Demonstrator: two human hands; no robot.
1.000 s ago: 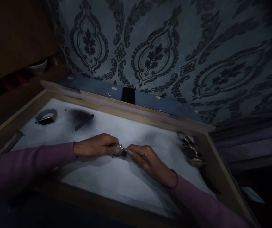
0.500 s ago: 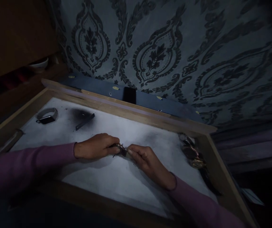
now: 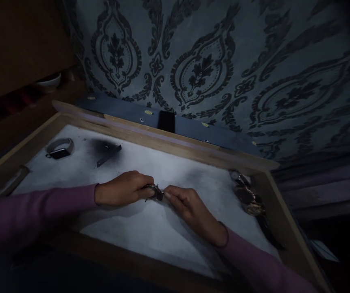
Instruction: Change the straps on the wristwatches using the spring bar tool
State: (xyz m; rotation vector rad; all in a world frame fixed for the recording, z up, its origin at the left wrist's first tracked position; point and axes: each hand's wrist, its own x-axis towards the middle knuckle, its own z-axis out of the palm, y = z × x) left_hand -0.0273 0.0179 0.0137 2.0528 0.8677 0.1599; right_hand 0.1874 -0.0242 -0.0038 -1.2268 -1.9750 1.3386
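Observation:
Between my two hands is a small dark wristwatch (image 3: pixel 156 193) with shiny metal parts, held above the white bottom of a shallow wooden tray (image 3: pixel 181 151). My left hand (image 3: pixel 127 188) is closed, its thumb and fingers gripping the watch's left side. On the other side, my right hand (image 3: pixel 187 204) pinches the right end with thumb and fingertips. Fingers cover much of the watch, and dim light hides its details.
A smartwatch with a grey band (image 3: pixel 60 149) lies at the tray's left, near a dark flat strip (image 3: pixel 109 156). Several watches (image 3: pixel 252 205) lie along the right wall. Behind the tray, a black phone-like slab (image 3: pixel 166 121) rests on blue cloth (image 3: pixel 117 108) before a patterned wall.
Both hands stay in nearly the same place. The right fingertips have shifted slightly at the watch's end, and a little more of its dark part shows.

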